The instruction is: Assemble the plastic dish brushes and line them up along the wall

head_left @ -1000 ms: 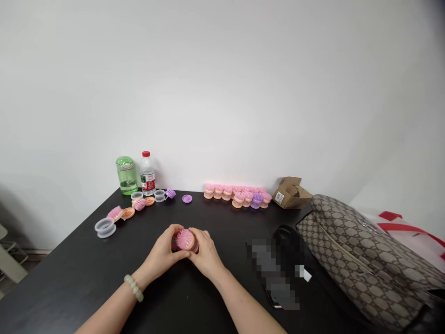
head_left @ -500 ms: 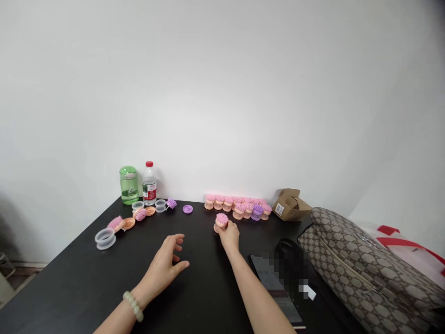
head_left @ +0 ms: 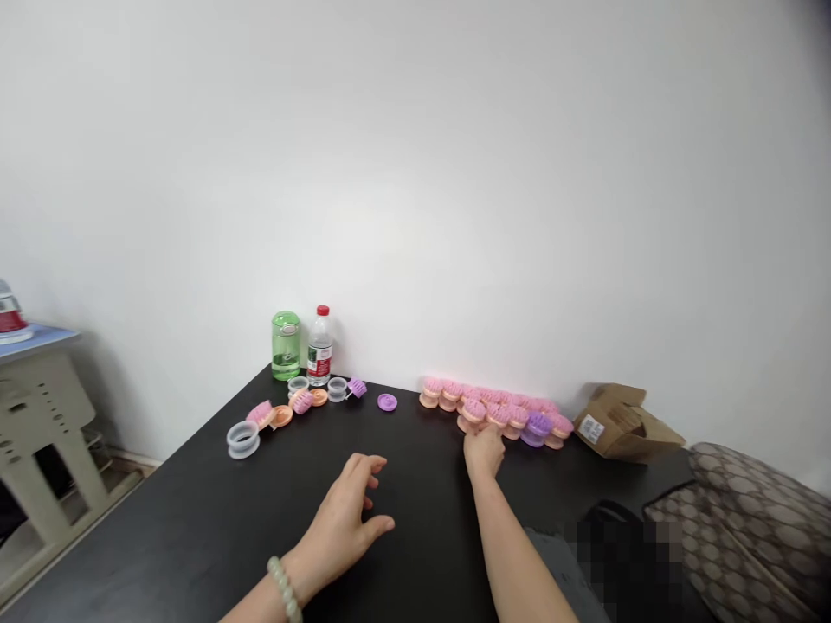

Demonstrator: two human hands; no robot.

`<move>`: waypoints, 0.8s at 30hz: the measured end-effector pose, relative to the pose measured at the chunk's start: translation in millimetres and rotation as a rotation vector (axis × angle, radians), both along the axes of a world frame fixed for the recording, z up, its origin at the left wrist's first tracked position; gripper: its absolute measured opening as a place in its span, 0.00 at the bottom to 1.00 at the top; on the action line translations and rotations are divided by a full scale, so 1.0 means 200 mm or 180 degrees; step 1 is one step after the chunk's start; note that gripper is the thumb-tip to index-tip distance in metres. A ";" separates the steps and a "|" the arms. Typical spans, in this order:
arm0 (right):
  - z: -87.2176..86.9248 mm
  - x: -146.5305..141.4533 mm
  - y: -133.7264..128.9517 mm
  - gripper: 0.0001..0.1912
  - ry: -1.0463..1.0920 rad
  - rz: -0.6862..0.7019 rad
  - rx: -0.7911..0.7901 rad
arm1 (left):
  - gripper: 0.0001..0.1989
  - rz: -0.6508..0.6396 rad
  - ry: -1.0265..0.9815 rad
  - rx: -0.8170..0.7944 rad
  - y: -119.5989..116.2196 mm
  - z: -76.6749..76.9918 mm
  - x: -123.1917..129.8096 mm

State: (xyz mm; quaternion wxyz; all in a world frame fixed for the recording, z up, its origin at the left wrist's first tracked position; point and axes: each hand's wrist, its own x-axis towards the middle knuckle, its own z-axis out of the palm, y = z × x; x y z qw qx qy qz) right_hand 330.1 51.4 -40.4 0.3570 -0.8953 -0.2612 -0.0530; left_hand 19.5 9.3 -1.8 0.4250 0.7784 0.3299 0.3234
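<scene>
My right hand (head_left: 484, 450) reaches to the front of a double row of pink brushes. Its fingers are at the base of a pink brush (head_left: 473, 413) at the row's front left; the fingertips are partly hidden. A purple brush (head_left: 536, 427) stands farther right in that row. Over the black table (head_left: 195, 519), my left hand (head_left: 344, 519) hovers with fingers apart and holds nothing; a beaded bracelet is on its wrist. Loose parts lie at the left: a clear ring (head_left: 242, 440), a pink brush head (head_left: 260, 414), an orange disc (head_left: 281, 417) and a purple disc (head_left: 387, 402).
A green cup (head_left: 286, 348) and a red-capped bottle (head_left: 320, 348) stand by the wall. At the right are a torn cardboard box (head_left: 623, 424), a patterned bag (head_left: 746, 510) and a dark phone (head_left: 562, 571). A blue-topped desk (head_left: 39, 339) shows at far left.
My right hand has carried the pink brush to the front of the row. My left hand stays open. The view has turned left, so the desk at far left now shows.
</scene>
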 end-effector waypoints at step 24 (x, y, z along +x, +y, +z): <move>-0.14 -0.30 -0.34 0.09 -0.1163 0.1945 0.0214 | 0.20 0.2216 0.1363 0.0534 0.42 0.06 -0.48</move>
